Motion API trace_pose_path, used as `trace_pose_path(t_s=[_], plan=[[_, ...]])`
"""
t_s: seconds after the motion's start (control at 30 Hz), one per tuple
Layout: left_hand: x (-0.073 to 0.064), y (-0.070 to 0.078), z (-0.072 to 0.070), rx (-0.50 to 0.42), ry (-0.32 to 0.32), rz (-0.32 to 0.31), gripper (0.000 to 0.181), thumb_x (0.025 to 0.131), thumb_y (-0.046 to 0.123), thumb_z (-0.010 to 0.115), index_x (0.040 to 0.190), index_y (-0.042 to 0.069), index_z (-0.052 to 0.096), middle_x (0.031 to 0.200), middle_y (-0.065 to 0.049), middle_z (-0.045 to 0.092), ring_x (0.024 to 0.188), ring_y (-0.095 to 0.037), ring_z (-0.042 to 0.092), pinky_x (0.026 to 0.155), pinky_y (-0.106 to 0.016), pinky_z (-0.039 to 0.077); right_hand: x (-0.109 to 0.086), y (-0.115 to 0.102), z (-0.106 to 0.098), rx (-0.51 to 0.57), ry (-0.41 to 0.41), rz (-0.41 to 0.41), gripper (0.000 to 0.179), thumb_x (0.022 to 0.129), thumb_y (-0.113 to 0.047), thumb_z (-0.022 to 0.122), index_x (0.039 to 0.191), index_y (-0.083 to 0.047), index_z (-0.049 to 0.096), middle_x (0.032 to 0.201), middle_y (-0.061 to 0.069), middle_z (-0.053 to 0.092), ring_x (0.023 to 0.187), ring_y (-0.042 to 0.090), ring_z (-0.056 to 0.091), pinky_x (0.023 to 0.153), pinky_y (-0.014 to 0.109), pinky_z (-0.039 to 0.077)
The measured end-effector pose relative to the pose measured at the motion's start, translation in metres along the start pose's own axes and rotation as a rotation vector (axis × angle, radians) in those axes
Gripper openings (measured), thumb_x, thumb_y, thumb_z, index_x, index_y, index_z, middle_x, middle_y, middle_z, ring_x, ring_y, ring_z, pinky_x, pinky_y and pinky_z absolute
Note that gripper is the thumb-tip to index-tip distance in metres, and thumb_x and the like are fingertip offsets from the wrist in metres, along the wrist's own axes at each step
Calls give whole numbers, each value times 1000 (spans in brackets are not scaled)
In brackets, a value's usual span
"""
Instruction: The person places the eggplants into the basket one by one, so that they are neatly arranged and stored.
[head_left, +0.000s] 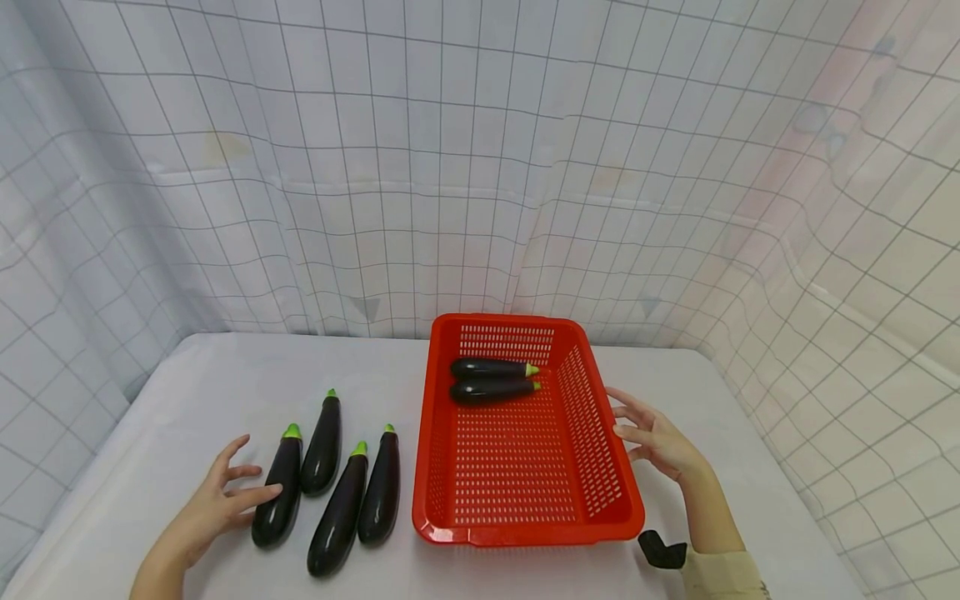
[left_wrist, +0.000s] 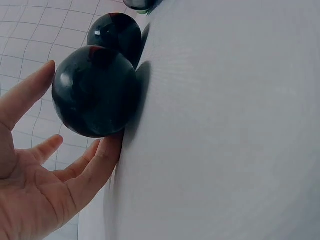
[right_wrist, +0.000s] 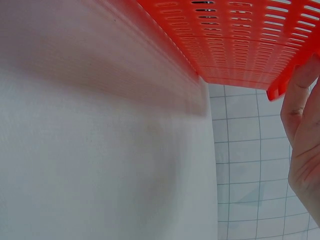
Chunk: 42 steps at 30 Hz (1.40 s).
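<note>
Presently, left hand (head_left: 217, 500): beside the leftmost eggplant (head_left: 286, 468), toward the bench's left edge; fingers spread wide to either side of the fruit, with one reaching over its upper surface in the head view.
Leftmost eggplant: lying on the bench (head_left: 247, 375), green stem end toward the far edge; firm contact with the fingers cannot be told.
Second eggplant (head_left: 322, 446): just beside the first, slightly nearer the far edge, stem end likewise directed.
Third eggplant (head_left: 339, 517) and fourth eggplant (head_left: 381, 490): side by side between the second and the basket, the third lying closest of the four to the near edge.
Red basket (head_left: 536, 535): right of the bench's middle, extending back to its far edge; slotted walls and floor.
Basket contents: upper eggplant (head_left: 487, 368) and lower eggplant (head_left: 491, 391), both lying crosswise near the far wall, stem ends to the right.
Right hand (head_left: 660, 437): at the basket's right rim, fingers apart, fingertips against the rim.
Backdrop: white grid-patterned cloth (head_left: 465, 200) beyond the far edge.
</note>
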<state>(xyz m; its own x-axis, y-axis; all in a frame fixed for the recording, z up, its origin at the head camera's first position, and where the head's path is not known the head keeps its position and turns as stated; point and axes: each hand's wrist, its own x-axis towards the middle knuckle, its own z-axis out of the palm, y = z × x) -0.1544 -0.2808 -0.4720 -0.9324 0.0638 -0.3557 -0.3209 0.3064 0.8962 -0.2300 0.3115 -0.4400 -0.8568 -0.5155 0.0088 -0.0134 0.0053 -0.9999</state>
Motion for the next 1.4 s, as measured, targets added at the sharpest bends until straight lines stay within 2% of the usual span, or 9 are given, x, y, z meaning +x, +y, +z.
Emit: trace_pose_path(t_s=[0.17, 0.43, 0.67, 0.9, 1.1, 1.23, 1.4], plan=[[2, 1, 2, 67, 6, -19, 102, 86, 29, 63, 143, 12, -20, 130, -34, 20, 112, -47, 38, 77, -44, 49, 0, 0, 0, 2, 2, 4, 58, 93, 2, 44, 145, -4, 18, 115, 9, 52, 93, 20, 62, 62, 38, 53], [0, 1, 4, 156, 6, -23, 101, 84, 33, 65, 144, 9, -12, 125, -34, 31, 96, -30, 54, 73, -39, 49, -1, 0, 1, 15, -3, -5, 58, 93, 3, 43, 145, -2, 16, 116, 10, 52, 93, 21, 62, 62, 38, 53], [1, 3, 5, 179, -7, -35, 99, 84, 35, 65, 145, 8, -8, 125, -35, 31, 95, -30, 54, 73, -41, 49, -1, 1, 0, 2, -2, -8, 59, 93, 2, 45, 144, -3, 18, 116, 10, 53, 93, 21, 62, 62, 40, 53], [2, 3, 5, 149, -4, -36, 87, 85, 32, 63, 145, 5, 5, 127, -37, 31, 98, -30, 54, 73, -39, 49, -1, 1, 0, 10, -3, -4, 59, 93, 2, 45, 144, -4, 18, 116, 10, 52, 93, 21, 62, 63, 40, 53], [1, -1, 4, 57, -8, -47, 79, 88, 27, 58, 145, 4, 8, 130, -40, 27, 97, -30, 56, 76, -40, 49, 0, 1, -1, 3, -7, -8, 58, 93, 2, 44, 145, -3, 17, 117, 11, 52, 94, 23, 62, 63, 40, 53], [-1, -2, 4, -1, -7, -43, 77, 89, 25, 56, 145, 4, 7, 129, -38, 32, 92, -23, 59, 77, -40, 48, 0, 1, -1, -6, 4, 6, 59, 93, 1, 45, 145, -5, 18, 117, 10, 52, 94, 23, 61, 63, 40, 53], [-2, -3, 4, -56, 5, -31, 73, 88, 23, 58, 146, 13, 13, 124, -30, 42, 86, -17, 59, 77, -37, 47, 0, 2, -2, 2, 1, 7, 60, 93, 1, 46, 145, -4, 17, 116, 11, 52, 93, 23, 62, 63, 40, 53]])
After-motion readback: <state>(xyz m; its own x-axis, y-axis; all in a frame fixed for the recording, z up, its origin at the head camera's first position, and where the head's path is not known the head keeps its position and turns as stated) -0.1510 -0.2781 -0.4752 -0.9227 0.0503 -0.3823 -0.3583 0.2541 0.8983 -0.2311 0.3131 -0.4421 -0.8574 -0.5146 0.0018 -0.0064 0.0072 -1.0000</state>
